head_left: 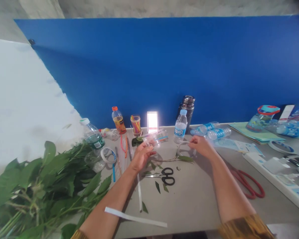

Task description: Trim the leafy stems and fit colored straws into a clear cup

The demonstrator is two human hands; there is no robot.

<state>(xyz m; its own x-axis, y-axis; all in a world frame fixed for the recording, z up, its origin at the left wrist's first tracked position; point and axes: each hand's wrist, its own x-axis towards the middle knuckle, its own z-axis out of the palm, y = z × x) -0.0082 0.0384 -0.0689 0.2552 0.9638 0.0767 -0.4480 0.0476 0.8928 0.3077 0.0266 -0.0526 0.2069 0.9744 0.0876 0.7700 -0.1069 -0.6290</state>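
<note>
Clear curved plastic piece [151, 142], slightly blurred, is clamped in your left grip [142, 155], fingers curled around it. Your right grip [201, 146] is pinched together on the end of a thin transparent plastic loop [184, 147]. Just below and between both grips, a green leafy stem [171, 159] lies on the grey counter [194, 205], with black-handled steel scissors [165, 176] nearer you.

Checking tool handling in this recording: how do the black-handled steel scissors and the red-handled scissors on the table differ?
The black-handled scissors lie mid-table below the hands, while the red-handled scissors lie beyond the right forearm. The black pair's metal blades show; the red pair's blades cannot be seen beside that arm. Both lie flat on the grey table, untouched.
</note>
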